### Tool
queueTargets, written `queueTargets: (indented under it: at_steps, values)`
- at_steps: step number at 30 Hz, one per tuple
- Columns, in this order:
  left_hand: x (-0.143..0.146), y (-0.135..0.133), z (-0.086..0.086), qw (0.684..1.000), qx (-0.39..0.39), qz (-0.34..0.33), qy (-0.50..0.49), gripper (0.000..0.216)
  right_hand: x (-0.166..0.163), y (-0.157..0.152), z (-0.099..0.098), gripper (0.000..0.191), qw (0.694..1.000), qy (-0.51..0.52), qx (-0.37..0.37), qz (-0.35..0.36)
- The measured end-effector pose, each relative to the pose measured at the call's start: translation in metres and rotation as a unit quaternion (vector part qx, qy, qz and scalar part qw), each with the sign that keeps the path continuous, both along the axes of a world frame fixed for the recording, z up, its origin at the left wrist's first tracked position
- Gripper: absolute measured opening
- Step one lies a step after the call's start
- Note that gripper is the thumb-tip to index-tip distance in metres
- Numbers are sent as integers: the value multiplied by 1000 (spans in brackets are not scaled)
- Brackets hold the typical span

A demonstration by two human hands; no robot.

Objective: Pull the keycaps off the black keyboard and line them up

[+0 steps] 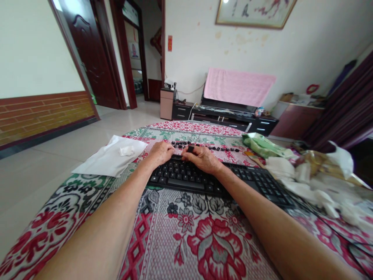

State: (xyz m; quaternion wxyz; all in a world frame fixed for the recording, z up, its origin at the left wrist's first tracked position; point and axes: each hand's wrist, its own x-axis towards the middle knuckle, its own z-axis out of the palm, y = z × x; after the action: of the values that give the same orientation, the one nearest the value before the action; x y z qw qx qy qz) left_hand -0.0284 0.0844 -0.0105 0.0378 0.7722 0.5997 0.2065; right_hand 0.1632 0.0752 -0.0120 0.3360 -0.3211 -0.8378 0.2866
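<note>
Both arms stretched forward; left hand (161, 152) palm down, fingers bent; right hand (202, 157) fingertips pinched.

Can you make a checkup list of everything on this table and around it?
Surface: floral tablecloth.
Job's things: black keyboard; row of loose keycaps behind it.
Clutter: white cloth left; green packet and crumpled paper right.
Hands: left hand rests on the keyboard's top edge; right hand pinches a black keycap.
Cables: one wire on the far wall.
Surroundings: pink cloth over a TV stand, dark doors.
</note>
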Motion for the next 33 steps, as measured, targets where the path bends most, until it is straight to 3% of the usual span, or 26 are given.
queueTargets:
  at_steps: [7,15,19,24,29,33]
  values:
    - [0,1,-1,1000,-5,4,-18,24,0,0,-4,25,999,33,-9,-31]
    - [-1,3,-2,1000,-7,0,-6,26,3,4,-1,30,979,154,-98,-91]
    - [-1,4,-2,1000,-13,0,-1,27,6,19,4,27,967,200,-55,-150]
    - [-1,3,-2,1000,-13,2,1,28,8,48,3,23,980,116,-12,-162]
    - [-1,2,-2,1000,-8,-2,-5,30,10,71,-9,23,967,62,21,-245]
    - [-1,2,-2,1000,-12,-5,-8,29,12,80,-17,23,963,62,22,-262]
